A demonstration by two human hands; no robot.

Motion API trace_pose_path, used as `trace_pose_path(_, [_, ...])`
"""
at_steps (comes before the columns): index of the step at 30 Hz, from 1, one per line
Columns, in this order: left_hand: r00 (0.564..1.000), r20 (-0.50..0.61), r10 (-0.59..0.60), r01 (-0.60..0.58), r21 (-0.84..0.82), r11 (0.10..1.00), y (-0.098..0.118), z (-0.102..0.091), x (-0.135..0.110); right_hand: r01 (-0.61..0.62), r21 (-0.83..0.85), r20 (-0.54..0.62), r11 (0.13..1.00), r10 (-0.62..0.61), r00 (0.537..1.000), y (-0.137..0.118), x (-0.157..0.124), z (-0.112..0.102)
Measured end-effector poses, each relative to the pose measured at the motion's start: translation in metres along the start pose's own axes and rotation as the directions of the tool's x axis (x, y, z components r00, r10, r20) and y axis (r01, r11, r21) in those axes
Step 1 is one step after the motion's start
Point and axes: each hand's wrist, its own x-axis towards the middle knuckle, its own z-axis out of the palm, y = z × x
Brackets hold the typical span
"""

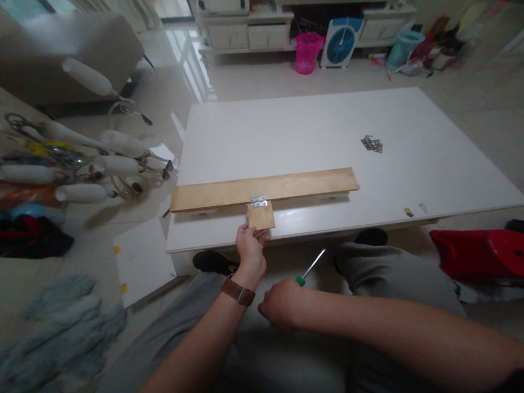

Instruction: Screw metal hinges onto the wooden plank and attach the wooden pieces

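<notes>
My left hand (pixel 251 249) is closed on the near edge of a small square wooden piece (pixel 261 217). A metal hinge (pixel 259 201) joins that piece to the front edge of a long wooden board (pixel 298 185), which lies raised a little above the white tabletop. Down in front of the table, near my lap, my right hand (pixel 281 305) is wrapped round a screwdriver (pixel 314 265) with a green handle. Its metal shaft points up and to the right, away from the hinge. Most of the handle is hidden in my fist.
A small pile of hinges (pixel 372 144) lies on the right of the white table (pixel 425 170). Near the front edge is a small dark and yellow bit (pixel 409 212). A red stool (pixel 491 256) stands right; a white panel (pixel 143 262) and lamp arms (pixel 122 166) are left.
</notes>
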Motion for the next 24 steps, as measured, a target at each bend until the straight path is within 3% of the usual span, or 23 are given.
trace_pose_path(24, [1.000,-0.001,-0.014,0.014,-0.008,1.000,0.0010,0.0010,-0.0003,-0.001,0.000,-0.011,1.000,0.001,1.000,-0.0004,-0.0031,-0.0011])
